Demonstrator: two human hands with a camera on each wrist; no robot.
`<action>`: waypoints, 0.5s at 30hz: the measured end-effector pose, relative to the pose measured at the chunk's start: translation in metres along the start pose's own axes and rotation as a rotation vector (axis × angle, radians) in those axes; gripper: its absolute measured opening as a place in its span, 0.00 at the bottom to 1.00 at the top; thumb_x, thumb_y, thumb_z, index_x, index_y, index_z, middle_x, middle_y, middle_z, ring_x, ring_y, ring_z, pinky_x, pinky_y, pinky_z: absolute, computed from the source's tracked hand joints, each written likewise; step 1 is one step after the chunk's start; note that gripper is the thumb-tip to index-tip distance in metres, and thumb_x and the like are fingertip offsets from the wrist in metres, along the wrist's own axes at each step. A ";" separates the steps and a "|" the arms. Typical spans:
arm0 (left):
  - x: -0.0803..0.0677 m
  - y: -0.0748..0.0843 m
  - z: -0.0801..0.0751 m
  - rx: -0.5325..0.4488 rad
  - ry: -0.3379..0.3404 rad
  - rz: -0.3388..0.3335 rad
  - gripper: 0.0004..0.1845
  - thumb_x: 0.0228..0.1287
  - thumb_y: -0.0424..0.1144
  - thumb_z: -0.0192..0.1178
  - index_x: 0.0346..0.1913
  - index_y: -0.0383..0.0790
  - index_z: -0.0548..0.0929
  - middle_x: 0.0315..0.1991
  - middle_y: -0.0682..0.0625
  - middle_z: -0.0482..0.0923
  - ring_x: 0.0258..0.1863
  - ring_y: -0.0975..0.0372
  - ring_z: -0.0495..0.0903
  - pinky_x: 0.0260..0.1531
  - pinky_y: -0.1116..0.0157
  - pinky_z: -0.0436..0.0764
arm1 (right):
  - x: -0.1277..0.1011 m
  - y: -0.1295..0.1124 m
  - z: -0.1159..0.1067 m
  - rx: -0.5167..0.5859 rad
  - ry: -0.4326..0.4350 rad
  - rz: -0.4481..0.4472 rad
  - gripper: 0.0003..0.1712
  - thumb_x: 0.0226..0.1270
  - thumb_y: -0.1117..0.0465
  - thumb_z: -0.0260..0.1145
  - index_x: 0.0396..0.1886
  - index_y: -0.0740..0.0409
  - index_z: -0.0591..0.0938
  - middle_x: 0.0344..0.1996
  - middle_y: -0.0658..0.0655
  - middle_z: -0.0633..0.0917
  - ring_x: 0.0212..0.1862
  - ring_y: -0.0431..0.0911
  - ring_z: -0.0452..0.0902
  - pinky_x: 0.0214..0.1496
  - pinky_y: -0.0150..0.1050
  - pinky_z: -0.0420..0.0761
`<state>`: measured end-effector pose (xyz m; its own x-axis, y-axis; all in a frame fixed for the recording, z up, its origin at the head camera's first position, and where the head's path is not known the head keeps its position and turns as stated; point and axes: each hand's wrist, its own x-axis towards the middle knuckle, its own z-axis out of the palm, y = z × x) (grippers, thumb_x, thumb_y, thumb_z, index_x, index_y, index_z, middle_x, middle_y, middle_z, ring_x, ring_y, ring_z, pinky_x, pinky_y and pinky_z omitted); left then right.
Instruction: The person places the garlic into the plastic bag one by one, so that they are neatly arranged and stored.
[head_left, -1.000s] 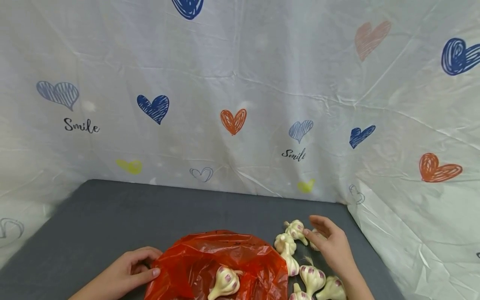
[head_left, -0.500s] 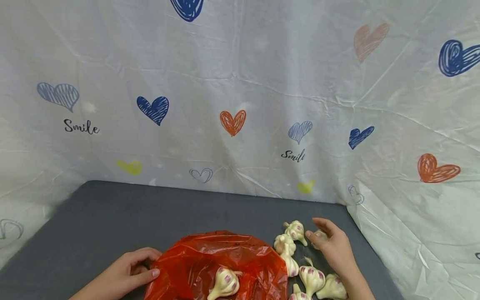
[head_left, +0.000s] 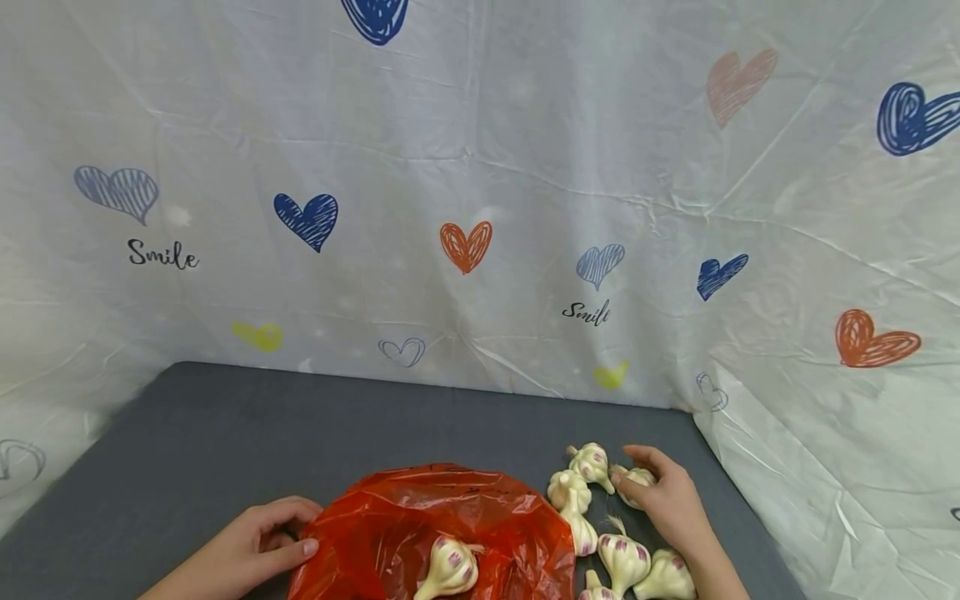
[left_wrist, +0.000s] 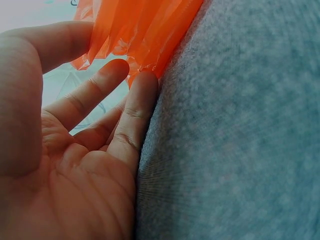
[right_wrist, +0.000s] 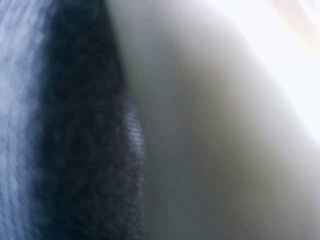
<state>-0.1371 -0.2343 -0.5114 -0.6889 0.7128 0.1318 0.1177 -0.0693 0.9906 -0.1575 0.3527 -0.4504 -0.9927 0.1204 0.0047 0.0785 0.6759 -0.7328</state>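
Note:
In the head view, my left hand point(head_left: 258, 542) holds the left edge of a red plastic bag point(head_left: 360, 508). The left wrist view shows the thumb on one side of the bag's gathered film point(left_wrist: 145, 30) and the fingertips point(left_wrist: 142, 82) on the other. One purple-streaked garlic bulb point(head_left: 452, 567) lies on the bag. On the right, my right hand point(head_left: 671, 500) grips another garlic bulb point(head_left: 637, 479), with the thumb at its left and fingers curved over its far side. In the right wrist view a blurred pale shape point(right_wrist: 215, 130) fills much of the frame.
Several garlic bulbs lie between the bag and my right hand, among them a far one point(head_left: 592, 462) and a near one point(head_left: 625, 558). A dark grey tabletop point(head_left: 337, 425) runs back to a white sheet point(head_left: 517, 208) printed with hearts.
My right hand has lowered a little and its thumb and fingers have come round the garlic bulb at the far right. The left hand and the bag have stayed in place.

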 end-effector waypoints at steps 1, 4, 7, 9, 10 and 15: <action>0.000 0.000 0.000 -0.001 -0.001 0.001 0.17 0.88 0.26 0.47 0.67 0.30 0.81 0.64 0.51 0.83 0.47 0.49 0.89 0.49 0.57 0.90 | 0.000 0.001 0.000 -0.005 -0.001 -0.003 0.38 0.74 0.50 0.78 0.75 0.64 0.78 0.73 0.69 0.78 0.75 0.67 0.71 0.71 0.66 0.75; 0.000 0.000 0.000 0.005 0.000 0.001 0.17 0.88 0.26 0.47 0.67 0.30 0.81 0.65 0.51 0.83 0.47 0.49 0.89 0.49 0.57 0.90 | 0.001 0.003 0.001 -0.023 -0.003 -0.012 0.37 0.72 0.51 0.79 0.74 0.64 0.79 0.71 0.70 0.79 0.74 0.67 0.73 0.70 0.66 0.76; -0.001 0.000 0.000 0.011 0.002 -0.005 0.17 0.88 0.26 0.47 0.67 0.31 0.82 0.65 0.50 0.82 0.47 0.48 0.88 0.49 0.57 0.90 | 0.002 0.005 0.001 -0.036 -0.004 -0.014 0.38 0.71 0.52 0.80 0.74 0.65 0.79 0.70 0.71 0.80 0.73 0.66 0.74 0.70 0.65 0.76; -0.001 0.000 0.000 0.009 0.005 -0.013 0.17 0.88 0.26 0.47 0.67 0.31 0.82 0.65 0.51 0.83 0.47 0.48 0.88 0.49 0.58 0.90 | 0.003 0.006 0.001 -0.045 -0.007 -0.013 0.38 0.71 0.53 0.80 0.74 0.65 0.78 0.70 0.71 0.80 0.72 0.66 0.75 0.70 0.65 0.76; 0.000 0.000 0.000 0.005 0.006 -0.018 0.17 0.88 0.27 0.47 0.67 0.30 0.82 0.65 0.51 0.83 0.47 0.48 0.89 0.49 0.57 0.90 | 0.003 0.007 0.001 -0.046 -0.010 -0.009 0.39 0.71 0.53 0.80 0.74 0.66 0.78 0.70 0.71 0.80 0.72 0.67 0.74 0.70 0.64 0.76; 0.000 0.000 0.000 -0.007 0.010 -0.030 0.16 0.88 0.27 0.48 0.67 0.30 0.81 0.65 0.52 0.83 0.47 0.48 0.89 0.49 0.57 0.90 | 0.004 0.007 0.000 -0.050 -0.024 0.006 0.41 0.71 0.52 0.80 0.75 0.68 0.76 0.71 0.72 0.79 0.73 0.67 0.74 0.71 0.63 0.76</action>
<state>-0.1374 -0.2343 -0.5117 -0.6989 0.7080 0.1020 0.0919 -0.0526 0.9944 -0.1614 0.3580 -0.4556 -0.9941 0.1072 -0.0167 0.0883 0.7105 -0.6981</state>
